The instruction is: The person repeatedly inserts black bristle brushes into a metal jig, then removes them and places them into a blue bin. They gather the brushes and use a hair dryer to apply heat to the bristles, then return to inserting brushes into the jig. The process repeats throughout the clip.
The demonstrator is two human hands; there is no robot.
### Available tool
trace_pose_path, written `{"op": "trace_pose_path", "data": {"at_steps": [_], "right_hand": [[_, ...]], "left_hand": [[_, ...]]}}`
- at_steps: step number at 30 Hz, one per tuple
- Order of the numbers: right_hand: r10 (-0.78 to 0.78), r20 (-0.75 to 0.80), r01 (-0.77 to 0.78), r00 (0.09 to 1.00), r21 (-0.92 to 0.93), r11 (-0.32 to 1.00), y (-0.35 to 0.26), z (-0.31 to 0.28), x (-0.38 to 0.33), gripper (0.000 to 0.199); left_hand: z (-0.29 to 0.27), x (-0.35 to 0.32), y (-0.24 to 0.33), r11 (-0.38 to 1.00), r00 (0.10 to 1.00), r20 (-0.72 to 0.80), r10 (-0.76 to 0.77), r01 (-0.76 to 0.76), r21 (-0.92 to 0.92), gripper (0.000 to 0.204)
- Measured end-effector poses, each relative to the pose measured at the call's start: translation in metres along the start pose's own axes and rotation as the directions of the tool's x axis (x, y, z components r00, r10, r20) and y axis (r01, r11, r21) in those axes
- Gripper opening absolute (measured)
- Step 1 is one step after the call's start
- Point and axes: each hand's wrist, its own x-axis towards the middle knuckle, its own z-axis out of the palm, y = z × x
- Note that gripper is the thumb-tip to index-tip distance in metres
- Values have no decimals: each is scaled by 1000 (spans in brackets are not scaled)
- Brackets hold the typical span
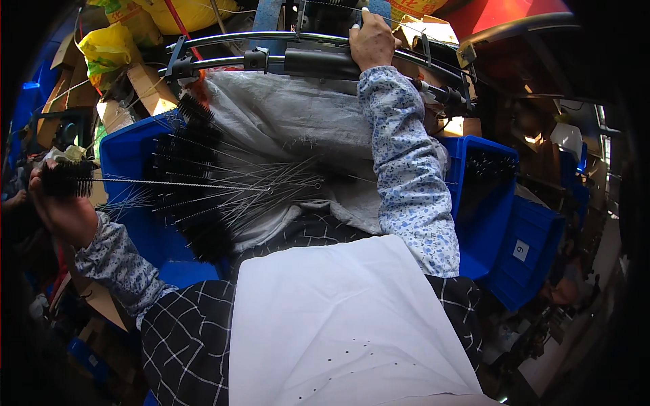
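My left hand point(66, 215), out at the left, is closed around the bristle head of a black wire brush point(71, 178). The brush's twisted wire stem runs to the right and ends in a small loop. Across my lap and a pale cloth point(288, 111) lies a pile of similar black brushes point(196, 183), bristles to the left, wire stems to the right. At the top, my right hand point(374, 42) is closed beside the metal rails point(298, 40) of a machine, white coverings on its fingertips. A thin wire passes by those fingertips; what they pinch is unclear.
Blue bins stand on both sides, one at the left point(128, 162) under the brush pile and one at the right point(484, 196) with dark bristly pieces inside. Cardboard boxes point(150, 88) and a yellow bag point(108, 54) crowd the upper left. A red surface point(501, 20) juts in at the upper right.
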Motion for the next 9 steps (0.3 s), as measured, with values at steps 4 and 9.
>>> {"op": "trace_pose_path", "data": {"at_steps": [4, 9], "right_hand": [[130, 54, -127, 990, -65, 990, -36, -4, 1, 30], [48, 29, -45, 998, -110, 993, -30, -3, 2, 35]], "left_hand": [[14, -3, 1, 986, 986, 129, -108, 123, -113, 25], [31, -11, -4, 987, 982, 143, -125, 138, -81, 29]]}}
